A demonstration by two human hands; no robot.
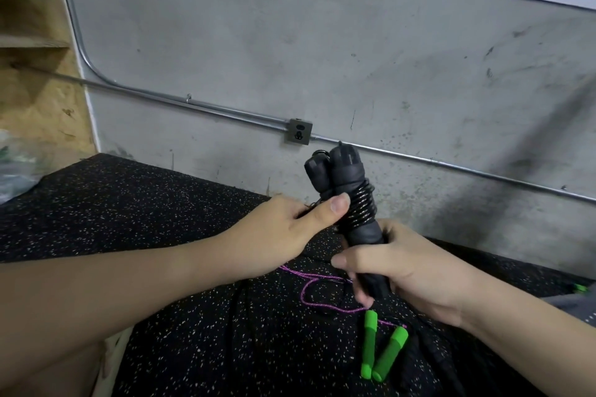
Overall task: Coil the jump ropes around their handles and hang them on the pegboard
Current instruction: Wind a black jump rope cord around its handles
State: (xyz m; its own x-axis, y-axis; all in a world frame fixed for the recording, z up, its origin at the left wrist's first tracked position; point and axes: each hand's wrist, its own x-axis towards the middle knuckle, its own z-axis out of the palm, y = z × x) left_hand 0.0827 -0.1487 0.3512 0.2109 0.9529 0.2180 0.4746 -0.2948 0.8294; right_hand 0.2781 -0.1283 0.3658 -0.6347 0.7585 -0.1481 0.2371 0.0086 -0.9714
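Now black jump rope (350,200) upright between hands: right hand (409,271) grips handle bottoms, left hand (283,226) pinches coil

Speckled mat (161,203) lying open at left | green handles (380,351) and purple rope (322,303) lying below hands | wall conduit (225,113) running close behind

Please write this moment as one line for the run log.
black jump rope: coiled on handles | left hand: holds coil | right hand: grips handle ends | green-handled rope: uncoiled on mat
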